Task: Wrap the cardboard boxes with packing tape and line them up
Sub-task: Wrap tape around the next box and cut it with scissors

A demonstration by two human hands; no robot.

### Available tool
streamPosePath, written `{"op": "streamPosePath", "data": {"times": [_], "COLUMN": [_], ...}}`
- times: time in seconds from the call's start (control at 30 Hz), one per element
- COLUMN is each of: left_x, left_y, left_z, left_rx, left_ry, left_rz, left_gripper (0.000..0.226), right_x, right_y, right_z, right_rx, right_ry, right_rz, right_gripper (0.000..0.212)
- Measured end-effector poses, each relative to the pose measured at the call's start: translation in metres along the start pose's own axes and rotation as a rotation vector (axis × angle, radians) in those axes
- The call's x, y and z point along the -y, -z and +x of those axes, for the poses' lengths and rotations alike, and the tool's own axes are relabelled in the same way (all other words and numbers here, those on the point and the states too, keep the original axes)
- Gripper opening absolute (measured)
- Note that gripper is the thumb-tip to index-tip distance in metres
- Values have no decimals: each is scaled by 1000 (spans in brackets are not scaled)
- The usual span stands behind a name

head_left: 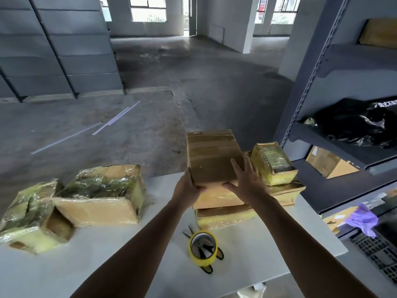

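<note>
Left hand (189,187), right hand (247,179) curled round top box (211,153) near table (247,254) far edge — uneven stack (221,202) underneath may topple.

A plain brown box (212,157), banded with clear tape, sits tilted atop the stack at the far right of the worktop (64,265), gripped at its near end by the left hand (189,188) and right hand (247,179). Beneath it lie a film-wrapped middle box (217,201) and a bottom box (223,218). Just right, a small wrapped box (272,164) rests on a flat box (287,192). A large wrapped box (103,194) touches a crumpled wrapped box (32,214) at the left. The yellow tape roll (203,248) lies hole-up near the front
</note>
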State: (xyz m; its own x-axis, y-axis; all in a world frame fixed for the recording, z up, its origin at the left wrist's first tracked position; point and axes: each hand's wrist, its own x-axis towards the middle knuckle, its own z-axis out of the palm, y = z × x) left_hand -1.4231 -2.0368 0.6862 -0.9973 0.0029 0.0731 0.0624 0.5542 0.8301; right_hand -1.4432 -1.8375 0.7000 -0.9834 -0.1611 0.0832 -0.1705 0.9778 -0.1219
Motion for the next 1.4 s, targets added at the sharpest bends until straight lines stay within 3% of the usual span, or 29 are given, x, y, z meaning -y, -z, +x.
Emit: {"op": "streamPosePath", "data": {"times": [0.13, 0.27, 0.37, 0.63, 0.8, 1.03, 1.17, 1.27, 1.4], "left_x": [-2, 4, 20, 73, 116, 204, 228, 229, 225], "left_y": [5, 18, 37, 136, 192, 238, 236, 237, 237], "left_z": [1, -3, -6, -25, -36, -42, -44, -39, -53], "left_rx": [35, -60, -93, -173, -143, 125, 109, 27, 83], "left_ry": [59, 159, 196, 241, 160, 148, 75, -1, -145], "left_rz": [-141, -120, -46, 28, 151, 699, 894, 902, 842], "left_gripper": [59, 64, 52, 38, 38, 74, 66, 54, 39], "right_x": [24, 69, 103, 206, 270, 316, 321, 323, 322], "right_y": [5, 4, 0, -29, -50, -76, -80, -81, -76], "right_z": [-4, -6, -4, 6, 14, 12, 5, 1, -1], "right_rx": [-106, -166, -200, -89, 8, 111, 111, 119, 89], "right_ry": [131, 231, 297, 380, 368, 303, 253, 225, 212], "right_rz": [-59, 179, 277, 237, 201, 188, 205, 212, 237], "right_gripper": [73, 54, 41, 45, 46, 48, 49, 48, 43]}}
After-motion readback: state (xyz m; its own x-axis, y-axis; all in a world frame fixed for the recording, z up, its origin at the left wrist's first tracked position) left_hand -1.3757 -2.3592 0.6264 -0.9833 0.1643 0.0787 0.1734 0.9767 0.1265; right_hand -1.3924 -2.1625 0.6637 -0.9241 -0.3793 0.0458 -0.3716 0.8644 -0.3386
